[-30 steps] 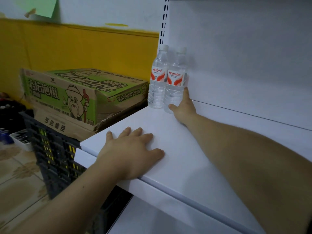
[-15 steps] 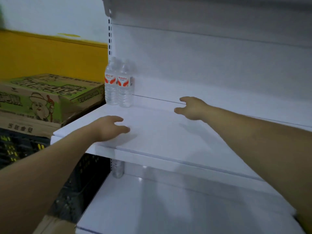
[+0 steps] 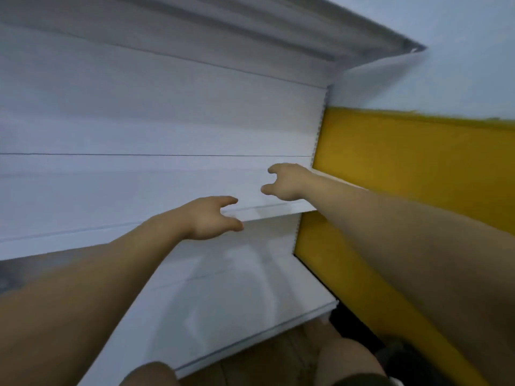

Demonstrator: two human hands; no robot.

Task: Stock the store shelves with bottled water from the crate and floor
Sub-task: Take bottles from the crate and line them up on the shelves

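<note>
Motion-blurred frame. White store shelving filled the left and centre. Middle shelf (image 3: pixel 111 196) ran from the left edge of the frame to just right of centre, bare white surface, its front edge slanting up toward the right. Lower shelf (image 3: pixel 237 296) sat below it at lower centre, with its front lip toward the bottom of the frame. The underside of the upper shelf (image 3: pixel 250 26) crossed the top. Back panel (image 3: pixel 139 107) was plain white, with open room between the shelves.

Left hand (image 3: pixel 206 218) was at frame centre, over the middle shelf's front edge, fingers apart and loosely bent, thumb spread from the forefinger, holding nothing. Contact with the edge could not be told through the blur.

Right hand (image 3: pixel 287 182) was just right of centre, above the middle shelf near its right end, thumb and fingers apart in a loose C, holding nothing. It was close to the slotted upright (image 3: pixel 320 126) at the shelf's right end.

Yellow wall (image 3: pixel 418 168) was directly right of the upright, with a pale wall above it. Both forearms reached in from the bottom corners and did not touch each other.

Brown floor (image 3: pixel 278 358) was at bottom centre, and the person's knee (image 3: pixel 348 360) was near the lower shelf's lip.

Where the bottled water stood could not be told from this view.
</note>
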